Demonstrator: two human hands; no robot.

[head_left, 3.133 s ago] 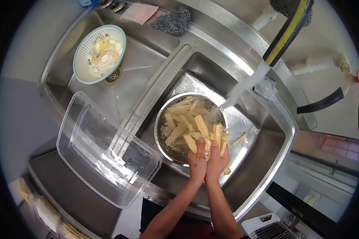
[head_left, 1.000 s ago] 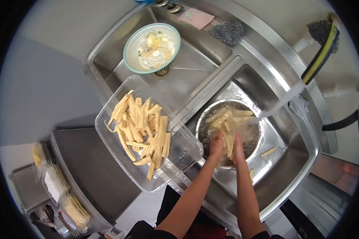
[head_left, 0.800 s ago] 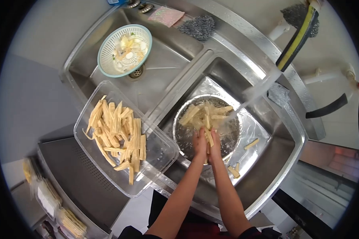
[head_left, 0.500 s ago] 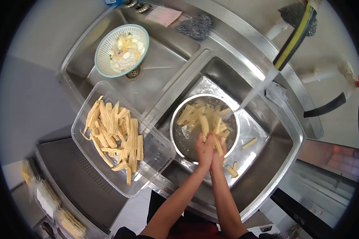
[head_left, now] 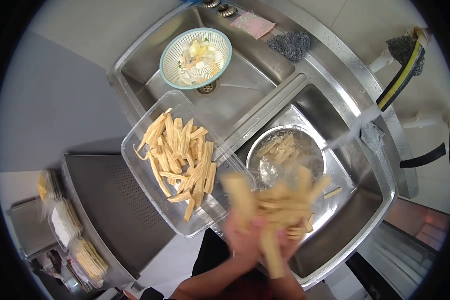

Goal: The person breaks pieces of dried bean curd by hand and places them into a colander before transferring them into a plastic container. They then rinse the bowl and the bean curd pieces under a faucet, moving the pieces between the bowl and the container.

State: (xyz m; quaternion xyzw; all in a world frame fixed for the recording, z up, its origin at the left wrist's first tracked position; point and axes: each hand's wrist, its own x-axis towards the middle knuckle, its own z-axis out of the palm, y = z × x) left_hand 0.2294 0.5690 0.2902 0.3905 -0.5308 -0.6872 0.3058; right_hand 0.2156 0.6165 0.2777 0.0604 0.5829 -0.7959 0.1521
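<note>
Both my hands are cupped together around a big bunch of pale yellow bean curd sticks (head_left: 280,204), blurred by motion, raised above the front rim of the basin. My left hand (head_left: 244,239) grips the bunch from the left, and my right hand (head_left: 289,246) supports it from the right. One stick points down between the wrists. Behind the bunch, a round metal basin (head_left: 251,150) holds water and more sticks. A clear plastic tub (head_left: 135,167) to the left carries a heap of bean curd sticks, its corner close to my left hand.
Water sprays from a yellow-black hose (head_left: 402,77) toward the basin. Stray stick pieces (head_left: 333,193) lie on the right sink's floor. A strainer (head_left: 167,75) with scraps stands in the left sink. A pink cloth (head_left: 253,25) and steel scourer (head_left: 291,46) rest on the back ledge.
My hands have lifted a large bunch of bean curd sticks out of the basin and drawn it toward my body. The basin now holds fewer sticks, and the whole view has shifted.
</note>
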